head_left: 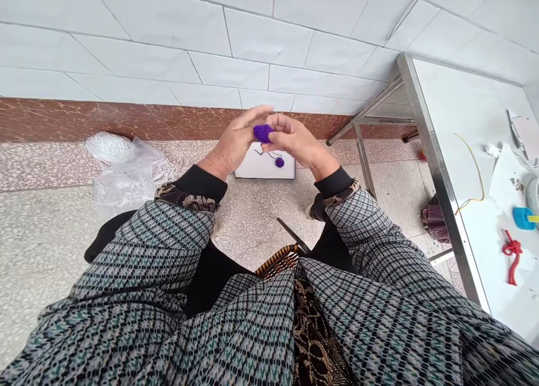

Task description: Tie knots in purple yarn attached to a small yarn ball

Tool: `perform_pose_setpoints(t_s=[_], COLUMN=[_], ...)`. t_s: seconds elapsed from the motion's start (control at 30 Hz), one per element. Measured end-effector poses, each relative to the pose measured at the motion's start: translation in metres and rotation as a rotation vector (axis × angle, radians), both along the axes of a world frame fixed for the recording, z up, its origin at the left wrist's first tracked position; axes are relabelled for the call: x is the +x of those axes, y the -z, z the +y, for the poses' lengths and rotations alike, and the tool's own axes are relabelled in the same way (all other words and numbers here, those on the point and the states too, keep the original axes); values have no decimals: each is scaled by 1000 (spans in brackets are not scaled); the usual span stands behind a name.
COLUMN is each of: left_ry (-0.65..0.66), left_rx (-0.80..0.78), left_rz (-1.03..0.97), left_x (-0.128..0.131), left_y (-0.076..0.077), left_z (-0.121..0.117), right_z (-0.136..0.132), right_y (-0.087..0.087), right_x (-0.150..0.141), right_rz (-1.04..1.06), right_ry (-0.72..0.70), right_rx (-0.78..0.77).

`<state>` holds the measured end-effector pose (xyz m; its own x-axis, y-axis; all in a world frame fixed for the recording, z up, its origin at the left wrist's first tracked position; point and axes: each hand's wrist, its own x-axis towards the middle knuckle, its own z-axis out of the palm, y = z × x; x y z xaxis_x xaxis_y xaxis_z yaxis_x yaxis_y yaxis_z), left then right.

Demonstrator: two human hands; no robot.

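A small purple bundle of yarn is held up between my two hands, in front of my knees. My right hand pinches its right side with thumb and fingers. My left hand closes on its left side, with the upper fingers curving over above it. Partly hidden below the hands, a white tray-like board lies on the floor. On it rests a round purple ball, with a dark strand running from it toward the hands.
Left on the floor lie a clear plastic bag and a white cord bundle. A metal-edged table stands at right, holding a red knotted cord, yellow cord and blue cap. A tiled wall rises ahead.
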<state>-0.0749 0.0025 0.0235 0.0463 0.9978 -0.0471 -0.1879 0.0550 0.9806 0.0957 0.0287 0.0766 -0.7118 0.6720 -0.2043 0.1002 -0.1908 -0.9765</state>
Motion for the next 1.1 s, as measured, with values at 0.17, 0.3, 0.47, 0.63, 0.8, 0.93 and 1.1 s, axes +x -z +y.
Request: perform_pose_setpoints(t_s=[0.17,0.3,0.47,0.63,0.8,0.93,1.1], left_ry=[49,211,296,391,361,307,267], left_rx=[-78,37,105,136,91,97,138], left_rz=[75,334,542,471,226,153,176], left_x=[12,7,-16,-30,-24,-25,-31], left_y=[2,-4,-16,-22,-21,-17,-16], left_z=[-5,-9,-7,-4,-8,-9,-7], right_z=[17,38,35,31,34,34,39], right_y=[19,43,38,30,41,40,41], right_x=[2,15,31,45,47,46,50], right_rz=[11,-98,-350,163,452,577,530], right_ry=[194,276,-96,-469,-420,-504,-467], right_rx=[-14,160,262,-8,-147,-178,-246])
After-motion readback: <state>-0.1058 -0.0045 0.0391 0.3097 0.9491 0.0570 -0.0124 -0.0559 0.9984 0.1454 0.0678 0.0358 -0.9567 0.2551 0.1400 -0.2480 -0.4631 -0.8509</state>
